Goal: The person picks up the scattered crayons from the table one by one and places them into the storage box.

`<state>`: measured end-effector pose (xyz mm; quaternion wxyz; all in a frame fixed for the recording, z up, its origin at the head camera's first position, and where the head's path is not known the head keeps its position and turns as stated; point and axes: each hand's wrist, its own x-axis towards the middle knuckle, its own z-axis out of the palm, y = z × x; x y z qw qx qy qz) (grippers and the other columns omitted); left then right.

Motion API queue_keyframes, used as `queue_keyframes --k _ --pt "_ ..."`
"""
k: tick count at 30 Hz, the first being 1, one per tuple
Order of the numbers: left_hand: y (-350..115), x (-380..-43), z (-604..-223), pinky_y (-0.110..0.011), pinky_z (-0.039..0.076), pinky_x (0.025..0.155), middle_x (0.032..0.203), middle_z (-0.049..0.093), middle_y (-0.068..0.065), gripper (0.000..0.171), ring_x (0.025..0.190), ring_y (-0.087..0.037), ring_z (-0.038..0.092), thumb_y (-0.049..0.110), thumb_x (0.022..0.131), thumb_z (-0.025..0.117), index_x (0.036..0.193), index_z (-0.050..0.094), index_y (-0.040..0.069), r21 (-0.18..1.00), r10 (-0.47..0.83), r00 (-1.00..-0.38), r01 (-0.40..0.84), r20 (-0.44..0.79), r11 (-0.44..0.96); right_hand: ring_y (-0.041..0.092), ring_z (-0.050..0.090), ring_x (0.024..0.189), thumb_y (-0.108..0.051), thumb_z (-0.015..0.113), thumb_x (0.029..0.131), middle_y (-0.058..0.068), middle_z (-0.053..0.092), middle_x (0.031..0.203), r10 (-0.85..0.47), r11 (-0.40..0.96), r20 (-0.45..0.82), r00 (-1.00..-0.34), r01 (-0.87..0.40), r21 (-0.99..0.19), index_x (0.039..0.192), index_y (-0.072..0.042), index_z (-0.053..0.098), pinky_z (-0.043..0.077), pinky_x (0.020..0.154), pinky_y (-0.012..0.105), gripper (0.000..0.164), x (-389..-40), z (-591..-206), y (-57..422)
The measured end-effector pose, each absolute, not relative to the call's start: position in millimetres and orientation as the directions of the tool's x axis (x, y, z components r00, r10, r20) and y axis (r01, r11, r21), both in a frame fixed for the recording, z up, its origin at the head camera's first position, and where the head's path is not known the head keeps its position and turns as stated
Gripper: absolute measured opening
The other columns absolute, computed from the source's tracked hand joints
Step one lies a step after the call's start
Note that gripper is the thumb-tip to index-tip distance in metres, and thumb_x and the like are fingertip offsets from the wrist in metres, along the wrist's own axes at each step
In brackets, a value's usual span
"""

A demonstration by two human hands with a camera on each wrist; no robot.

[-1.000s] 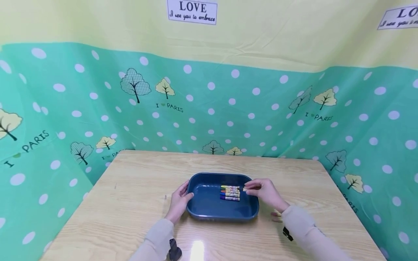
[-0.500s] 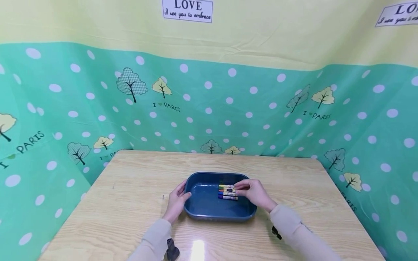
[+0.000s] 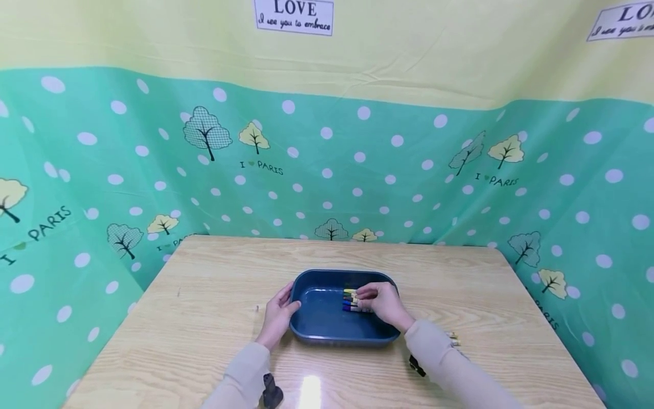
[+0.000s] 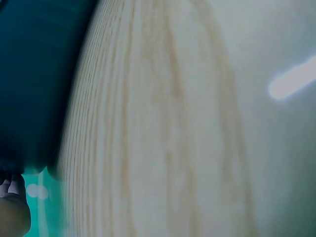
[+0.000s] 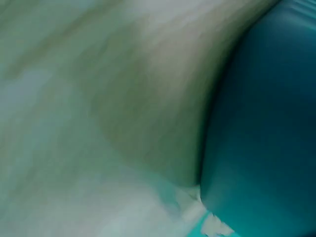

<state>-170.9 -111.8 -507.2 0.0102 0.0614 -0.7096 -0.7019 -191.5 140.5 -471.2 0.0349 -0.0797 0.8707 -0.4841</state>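
Note:
A dark blue rectangular tray (image 3: 322, 325) rests on the wooden table. My left hand (image 3: 277, 318) grips its left rim, thumb on the inner side and fingers outside. Several crayons (image 3: 349, 307) with paper sleeves lie side by side in the tray, right of its middle; yellow, green and blue ends show. Over their right ends, my right hand (image 3: 384, 305) pinches a crayon, mostly hidden by the fingers. In the left wrist view the tray's side (image 4: 39, 79) fills the upper left, with part of the left hand (image 4: 14, 212) below. The right wrist view shows the tray's outer wall (image 5: 266, 128).
A few loose crayons (image 3: 452, 339) lie on the table beside the right forearm, partly covered by the sleeve. A patterned green and yellow curtain (image 3: 357, 147) hangs behind and at both sides of the table (image 3: 230, 261).
My right hand has moved left from the tray's right rim to over the row, carrying a crayon. Loose crayons on the table show again behind the sleeve. The left hand keeps its grip.

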Motion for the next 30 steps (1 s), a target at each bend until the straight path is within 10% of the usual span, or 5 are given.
queue_keyframes --k 30 --pt "-111 -170 -506 -0.043 0.033 0.107 0.141 0.036 -0.026 0.055 0.13 -0.037 0.036 -0.003 0.085 0.053 0.138 0.036 -0.001 0.997 -0.101 -0.992 -0.075 -0.077 -0.02 0.013 0.066 0.069 0.011 0.07 0.068 0.007 0.07 0.075 -0.231 0.567 -0.045 -0.972 -0.097 -0.818 0.086 -0.001 0.07 0.057 0.062 0.026 0.022 -198 -488 132"
